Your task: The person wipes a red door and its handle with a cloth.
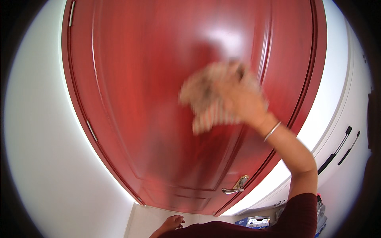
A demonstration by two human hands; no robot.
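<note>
My right hand, blurred by motion and with a thin bangle at the wrist, holds a striped cloth against or just in front of a glossy red panelled door. The cloth is bunched under the fingers, with its striped lower edge hanging loose. My left hand hangs low near the bottom of the view, its fingers curled and nothing seen in it. A metal lever handle sits on the door's lower right, below my right forearm.
Pale walls flank the door frame. To the right stand white cabinets with dark handles. A blue and white box rests on the floor at the lower right, near a grey bag. Metal hinges line the door's left edge.
</note>
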